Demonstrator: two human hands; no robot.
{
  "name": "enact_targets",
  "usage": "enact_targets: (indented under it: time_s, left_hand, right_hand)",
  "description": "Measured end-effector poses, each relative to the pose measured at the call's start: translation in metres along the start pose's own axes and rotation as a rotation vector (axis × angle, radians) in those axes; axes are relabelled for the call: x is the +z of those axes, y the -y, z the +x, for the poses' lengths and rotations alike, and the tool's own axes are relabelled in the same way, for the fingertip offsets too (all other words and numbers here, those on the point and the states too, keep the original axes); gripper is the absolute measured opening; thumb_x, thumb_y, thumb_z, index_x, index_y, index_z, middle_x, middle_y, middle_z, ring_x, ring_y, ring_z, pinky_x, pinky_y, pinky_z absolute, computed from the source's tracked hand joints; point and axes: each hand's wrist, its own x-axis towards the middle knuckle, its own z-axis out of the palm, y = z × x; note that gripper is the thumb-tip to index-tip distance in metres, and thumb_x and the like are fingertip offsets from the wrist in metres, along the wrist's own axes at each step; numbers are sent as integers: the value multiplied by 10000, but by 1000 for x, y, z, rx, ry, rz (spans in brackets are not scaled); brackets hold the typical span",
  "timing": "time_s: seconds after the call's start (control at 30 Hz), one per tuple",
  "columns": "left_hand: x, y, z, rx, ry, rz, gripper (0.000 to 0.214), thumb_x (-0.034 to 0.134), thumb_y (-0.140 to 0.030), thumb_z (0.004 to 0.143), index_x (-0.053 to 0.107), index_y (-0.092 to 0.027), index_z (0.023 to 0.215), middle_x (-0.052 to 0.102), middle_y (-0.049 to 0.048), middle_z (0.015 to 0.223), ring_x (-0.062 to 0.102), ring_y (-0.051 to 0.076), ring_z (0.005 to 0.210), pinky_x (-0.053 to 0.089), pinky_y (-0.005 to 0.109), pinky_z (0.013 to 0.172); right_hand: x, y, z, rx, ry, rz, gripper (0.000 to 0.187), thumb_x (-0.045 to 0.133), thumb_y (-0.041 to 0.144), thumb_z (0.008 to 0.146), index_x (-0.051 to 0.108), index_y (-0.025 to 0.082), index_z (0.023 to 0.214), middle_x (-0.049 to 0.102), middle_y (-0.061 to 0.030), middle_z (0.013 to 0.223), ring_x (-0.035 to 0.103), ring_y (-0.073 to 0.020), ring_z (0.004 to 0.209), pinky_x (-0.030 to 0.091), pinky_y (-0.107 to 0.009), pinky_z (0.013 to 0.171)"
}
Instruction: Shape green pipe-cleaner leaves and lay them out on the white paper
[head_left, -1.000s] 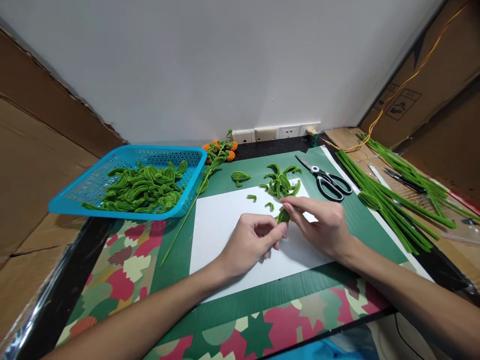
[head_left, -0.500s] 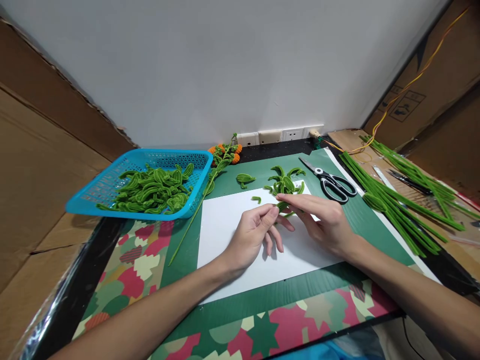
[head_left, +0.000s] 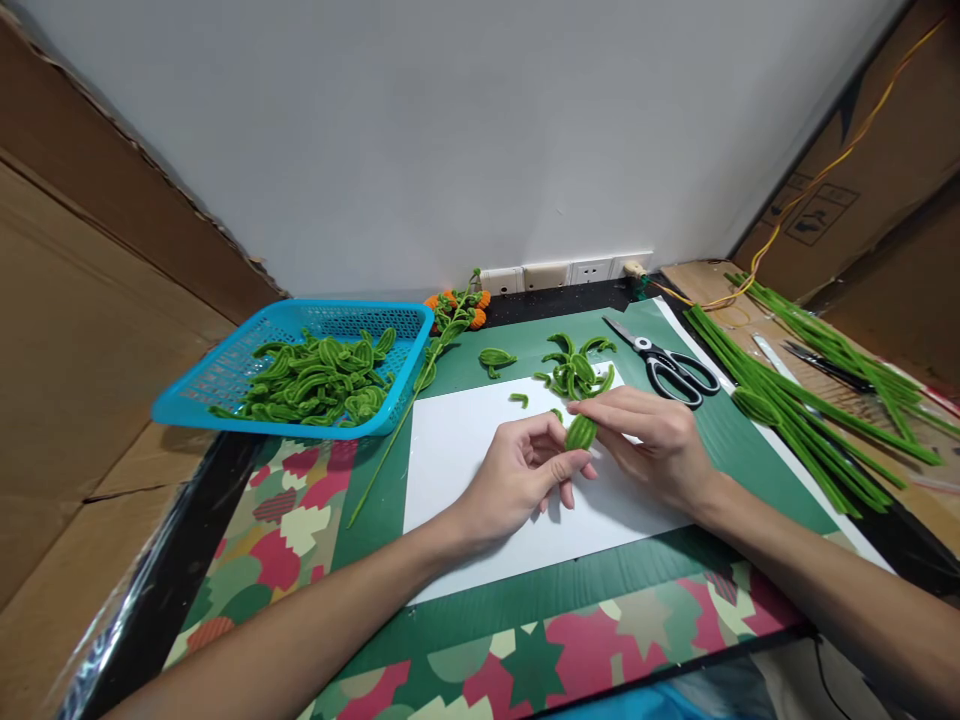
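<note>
On my feed I get two hands, both bare: the left hand (head_left: pixel 514 475) and the right hand (head_left: pixel 664 445), with slim, tapering fingers and nails too small for me to make out well. The wrists are bare as well. I see the left forearm (head_left: pixel 330 620) and the right forearm (head_left: pixel 825 575) uncovered to where my view cuts them off, slender and smooth in outline. Bright blue cloth (head_left: pixel 645 703) shows along the bottom edge; whether it is worn, I can't tell.

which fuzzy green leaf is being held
The ribbed oval green leaf in the left hand, above the white paper; the other visible leaves lie unheld.
</note>
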Motion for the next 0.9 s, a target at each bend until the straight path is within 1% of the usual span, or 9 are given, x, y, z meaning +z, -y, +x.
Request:
enact_targets:
  time_s: [0.13,0.27,0.33,0.4,0.43,0.6,0.67,0.77,0.9]
  left_hand:
    - [3,1,-1,40,-3,0,380,901,-385,817,643,-113,755,760,71,795,662,102,540,517,193,493]
    - [3,0,-2,-5,7,-3,340,914,-378,800,717,-100,812,722,47,711,664,120,540,496,197,472]
    - [1,-3,-2,-6,39,8,319,875,-389,847,756,-97,896,756,77,791,671,118,554,486,195,467]
    - [0,-6,-2,7,71,14,313,827,-402,895,774,-99,956,787,117,909,683,119,570,481,195,462]
    - [-1,-7,-3,11,76,16,311,815,-403,906,778,-99,965,790,123,921,683,120,569,479,195,456]
    - [-1,-5,-5,2,33,46,287,854,-371,867,794,-93,907,749,80,734,656,119,524,468,184,422]
    - [0,-4,-5,-6,7,35,291,878,-365,838,775,-94,859,757,83,744,648,114,513,463,180,409]
    - [0,-5,-5,-26,1,12,329,890,-375,820,716,-101,766,765,92,747,643,116,502,479,191,418]
    - [0,-6,-5,-26,28,-12,352,922,-336,778,665,-114,687,728,59,650,630,105,494,495,184,456]
  right_hand:
    - [4,1,-4,19,40,117,319,607,46,971,777,187,1202,826,-116,1005,781,-230,858,636,-362,746]
    - [0,3,0,54,40,110,341,627,32,962,782,207,1210,824,-110,1096,778,-234,941,627,-373,817]
    - [-3,4,3,76,31,115,316,643,50,966,790,215,1192,825,-102,1108,775,-232,953,619,-371,836]
    - [-5,5,5,91,38,136,284,646,67,973,798,222,1156,830,-84,1064,774,-217,913,611,-346,802]
    - [-5,6,6,99,45,147,273,646,72,975,800,225,1141,831,-73,1042,773,-208,890,606,-331,781]
    - [-2,7,3,116,63,134,249,674,78,956,792,216,1128,829,-65,1035,773,-203,882,609,-324,776]
    - [-1,6,3,91,75,108,299,644,59,955,775,205,1180,821,-88,1090,775,-220,951,623,-346,814]
    - [-1,7,4,-6,46,94,362,590,19,949,749,188,1226,797,-133,1166,763,-240,1043,634,-380,858]
    - [-2,8,7,-104,-20,73,284,637,22,938,764,205,1114,810,-116,1030,766,-230,925,628,-373,791]
